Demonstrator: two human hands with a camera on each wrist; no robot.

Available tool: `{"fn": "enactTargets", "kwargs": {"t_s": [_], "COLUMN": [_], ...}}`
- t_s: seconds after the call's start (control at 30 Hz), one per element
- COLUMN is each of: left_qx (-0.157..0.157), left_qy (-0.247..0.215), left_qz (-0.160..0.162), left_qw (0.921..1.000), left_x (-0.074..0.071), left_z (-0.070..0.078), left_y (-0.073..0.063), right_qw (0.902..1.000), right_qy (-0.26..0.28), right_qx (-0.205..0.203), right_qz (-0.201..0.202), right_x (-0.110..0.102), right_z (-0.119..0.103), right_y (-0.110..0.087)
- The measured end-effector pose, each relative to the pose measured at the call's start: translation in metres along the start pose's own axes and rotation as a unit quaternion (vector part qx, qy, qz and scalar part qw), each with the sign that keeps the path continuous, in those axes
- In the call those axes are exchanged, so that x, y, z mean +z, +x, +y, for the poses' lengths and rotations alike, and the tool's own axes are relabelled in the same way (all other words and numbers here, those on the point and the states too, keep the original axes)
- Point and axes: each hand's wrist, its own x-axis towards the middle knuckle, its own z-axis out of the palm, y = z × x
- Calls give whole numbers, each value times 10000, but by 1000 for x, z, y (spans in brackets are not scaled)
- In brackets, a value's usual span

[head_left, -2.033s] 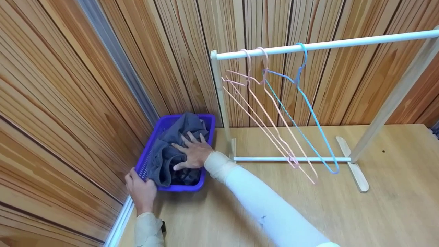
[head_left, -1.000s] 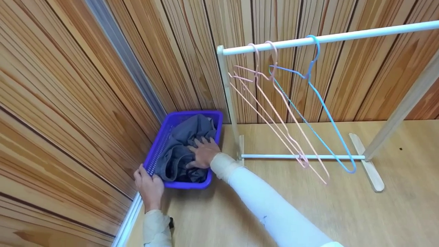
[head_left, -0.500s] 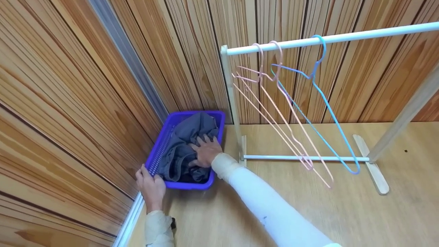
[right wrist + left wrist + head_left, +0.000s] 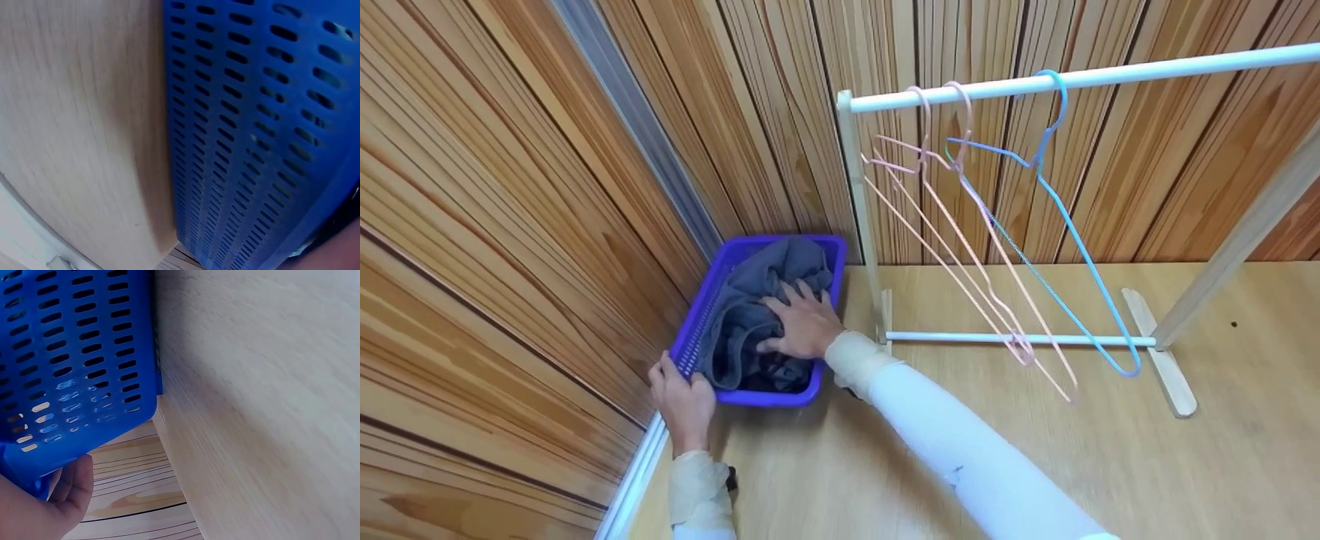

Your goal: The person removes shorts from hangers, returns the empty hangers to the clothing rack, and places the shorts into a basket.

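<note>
A purple plastic basket (image 4: 780,399) stands in the corner on the floor, with a crumpled dark grey garment (image 4: 750,289) inside. My left hand (image 4: 684,401) grips its near left corner, fingers over the outside of the rim. In the left wrist view, the fingers (image 4: 76,486) curl round the rim beside the slotted basket wall (image 4: 84,343). On top of the garment rests my right hand (image 4: 802,324), its fingers spread. The right wrist view shows mostly the basket's slotted side (image 4: 242,129), which looks blue there; only a blurred bit of the hand shows at lower right.
To the right stands a clothes rack with a white top rail (image 4: 1170,73) and wooden posts (image 4: 859,210). Two pink hangers (image 4: 960,232) and a blue hanger (image 4: 1084,255) hang from it. Wood-panelled walls (image 4: 532,247) close in left and behind.
The right hand has shifted a little on the garment, fingers still spread. The left hand keeps its grip on the basket corner. The head view has moved slightly.
</note>
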Motion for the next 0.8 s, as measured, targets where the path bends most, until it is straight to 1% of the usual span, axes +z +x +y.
{"fn": "enactTargets", "kwargs": {"t_s": [0.23,0.33,0.47,0.6,0.7,0.8], "left_qx": [-7,52,201,278,285,272], "left_qy": [-192,-248,-265,-286,-268,-254], "left_qz": [-49,-47,-13,63,89,136], "left_qw": [9998,9997,9994,9992,9992,9992], "left_x": [7,10,13,12,12,10], "left_z": [5,5,4,1,1,4], "left_y": [5,9,16,19,19,17], "right_qw": [9991,9983,9965,9931,9908,9887], "right_qy": [158,177,458,861,997,1025], "right_qx": [-125,-190,-183,-230,-266,-263], "right_qz": [386,528,676,762,878,1062], "right_x": [-11,-16,-23,-27,-28,-29], "right_z": [6,8,10,11,13,15], "right_y": [-5,-7,-10,-15,-21,-26]}}
